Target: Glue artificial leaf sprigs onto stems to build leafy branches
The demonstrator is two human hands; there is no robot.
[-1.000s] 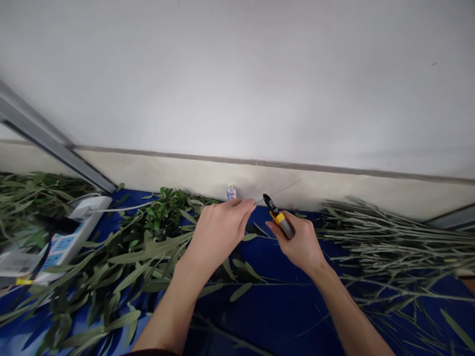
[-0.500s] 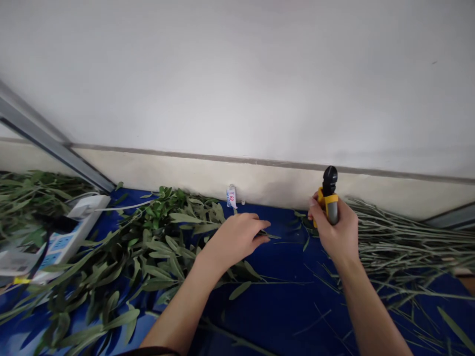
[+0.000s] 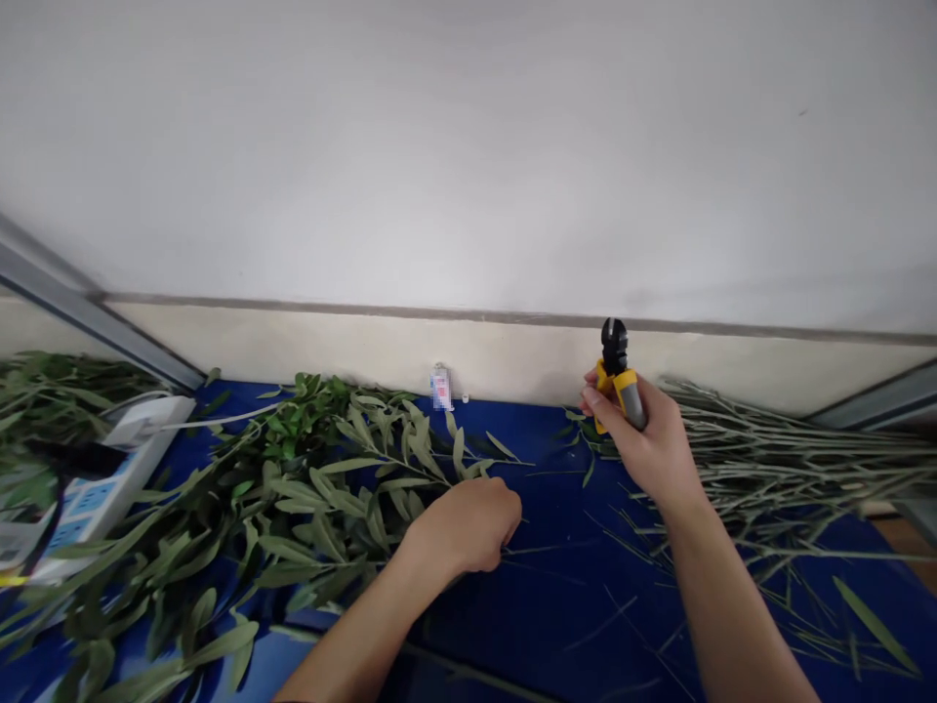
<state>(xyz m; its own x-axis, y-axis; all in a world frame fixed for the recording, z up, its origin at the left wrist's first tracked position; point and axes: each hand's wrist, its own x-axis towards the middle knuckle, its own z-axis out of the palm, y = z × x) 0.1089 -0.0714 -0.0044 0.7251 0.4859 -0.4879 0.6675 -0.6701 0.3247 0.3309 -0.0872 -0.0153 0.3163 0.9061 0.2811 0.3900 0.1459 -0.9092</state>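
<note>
My right hand (image 3: 651, 444) is wrapped round a pair of cutting pliers (image 3: 616, 366) with yellow and grey handles. Their black head points up, away from any stem. Lower and to the left, my left hand (image 3: 472, 522) is closed at the cut end of a leafy branch (image 3: 322, 571), whose thin stem sticks out past the curled fingers. My fingertips are hidden beneath the hand. Another leafy branch (image 3: 417, 449) lies just above this hand, its bare end toward the right.
A heap of bare stems (image 3: 776, 469) lies on the right of the blue table (image 3: 542, 596), with loose clippings around it. At the left are a white power strip (image 3: 121, 478) and more foliage (image 3: 73, 381). A small labelled item (image 3: 441, 388) stands against the wall (image 3: 512, 356).
My left hand has come down toward me and its parted fingers have closed on a branch. The pliers and my right hand appear slightly further left as the view shifts.
</note>
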